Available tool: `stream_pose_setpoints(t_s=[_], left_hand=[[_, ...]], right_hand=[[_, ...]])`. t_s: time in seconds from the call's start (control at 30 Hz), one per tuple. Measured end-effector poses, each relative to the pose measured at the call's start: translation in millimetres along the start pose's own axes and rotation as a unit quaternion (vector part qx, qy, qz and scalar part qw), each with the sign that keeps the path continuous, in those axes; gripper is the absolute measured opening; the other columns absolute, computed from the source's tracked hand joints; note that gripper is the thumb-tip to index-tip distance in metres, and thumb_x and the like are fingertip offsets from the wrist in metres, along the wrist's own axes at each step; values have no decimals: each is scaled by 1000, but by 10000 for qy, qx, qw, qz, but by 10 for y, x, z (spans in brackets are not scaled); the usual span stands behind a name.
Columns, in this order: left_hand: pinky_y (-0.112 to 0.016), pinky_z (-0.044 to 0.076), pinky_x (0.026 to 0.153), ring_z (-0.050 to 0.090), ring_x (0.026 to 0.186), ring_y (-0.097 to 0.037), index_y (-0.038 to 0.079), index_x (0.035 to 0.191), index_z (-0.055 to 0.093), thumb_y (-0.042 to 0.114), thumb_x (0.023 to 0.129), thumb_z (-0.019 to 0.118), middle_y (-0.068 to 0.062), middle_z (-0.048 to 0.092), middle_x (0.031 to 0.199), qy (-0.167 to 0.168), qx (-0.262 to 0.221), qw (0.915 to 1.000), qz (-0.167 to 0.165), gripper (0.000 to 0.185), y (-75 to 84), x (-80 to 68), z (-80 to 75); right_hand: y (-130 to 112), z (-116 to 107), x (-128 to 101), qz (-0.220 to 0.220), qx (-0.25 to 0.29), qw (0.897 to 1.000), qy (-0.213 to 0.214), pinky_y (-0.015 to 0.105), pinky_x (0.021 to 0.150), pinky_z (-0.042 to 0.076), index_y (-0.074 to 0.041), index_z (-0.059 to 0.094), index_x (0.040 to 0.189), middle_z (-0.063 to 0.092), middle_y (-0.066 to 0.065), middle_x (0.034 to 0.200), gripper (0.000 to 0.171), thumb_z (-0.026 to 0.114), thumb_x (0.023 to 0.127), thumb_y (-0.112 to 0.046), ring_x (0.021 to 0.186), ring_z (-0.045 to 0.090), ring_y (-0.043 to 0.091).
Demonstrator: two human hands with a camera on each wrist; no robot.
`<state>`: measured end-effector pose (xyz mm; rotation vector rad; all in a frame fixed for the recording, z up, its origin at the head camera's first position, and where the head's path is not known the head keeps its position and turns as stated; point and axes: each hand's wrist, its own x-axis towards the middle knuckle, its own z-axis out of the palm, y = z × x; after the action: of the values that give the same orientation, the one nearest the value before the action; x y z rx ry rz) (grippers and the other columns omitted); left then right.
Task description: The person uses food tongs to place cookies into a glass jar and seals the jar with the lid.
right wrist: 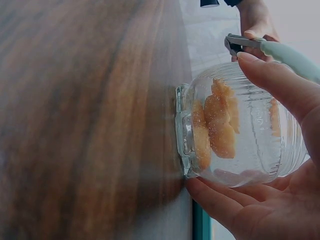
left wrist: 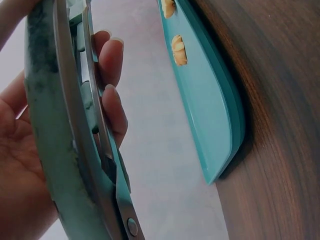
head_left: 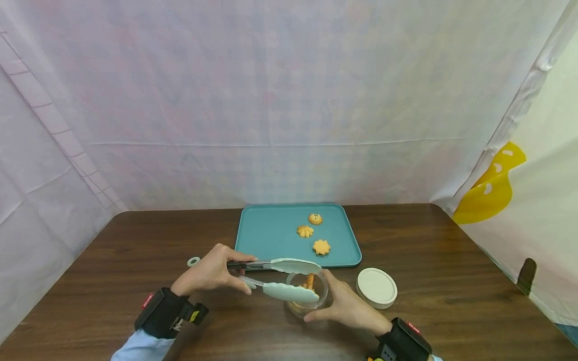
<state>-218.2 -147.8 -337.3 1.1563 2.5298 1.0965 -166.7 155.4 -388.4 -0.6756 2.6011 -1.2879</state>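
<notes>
From the head camera, the left hand (head_left: 211,273) grips the handles of pale green tongs (head_left: 280,278), fingers curled round them, the two arms parted, tips over the mouth of a small glass jar (head_left: 308,296). The right hand (head_left: 347,306) cups the jar from its 3 o'clock side, thumb and fingers wrapped round the glass. The jar stands on the wooden table (head_left: 451,281), just at 6 o'clock of a teal tray (head_left: 266,235) bearing three cookies (head_left: 321,246). A white lid (head_left: 377,287) lies at the jar's 3 o'clock, near but apart.

The left wrist camera shows fingers (left wrist: 112,90) pressed together against the tongs' handle (left wrist: 55,145), with the tray's edge (left wrist: 215,115) at 2 o'clock.

The right wrist camera shows the jar (right wrist: 235,130) holding several cookies (right wrist: 220,125), fingers (right wrist: 275,80) spread round its ribbed wall, the tongs (right wrist: 280,50) at 1 o'clock.
</notes>
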Motion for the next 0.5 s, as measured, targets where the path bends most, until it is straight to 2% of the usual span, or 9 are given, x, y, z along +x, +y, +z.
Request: stream_pose_setpoints(t_s=[0.13,0.27,0.5], left_hand=[[-24,47,60,58,70,-9,0,115,58,38,66,74,-11,65,90,12,-6,10000,30,64,4,-10,5],[-24,47,60,59,72,-11,0,117,57,39,66,73,-11,65,91,11,26,10000,-3,66,3,-14,5],[-24,47,60,59,73,-10,0,118,56,37,66,75,-13,65,94,-16,-11,10000,-41,67,-7,-13,-2]], right_hand=[[11,3,7,-307,-33,9995,27,45,90,39,-9,34,130,50,10,125,81,73,68,-42,113,48,26],[22,2,9,-576,-34,9983,39,41,90,41,-10,36,128,51,12,125,78,72,68,-43,111,51,25],[29,5,13,-674,20,9977,31,41,90,41,-11,35,129,50,15,125,78,73,68,-41,111,51,26]])
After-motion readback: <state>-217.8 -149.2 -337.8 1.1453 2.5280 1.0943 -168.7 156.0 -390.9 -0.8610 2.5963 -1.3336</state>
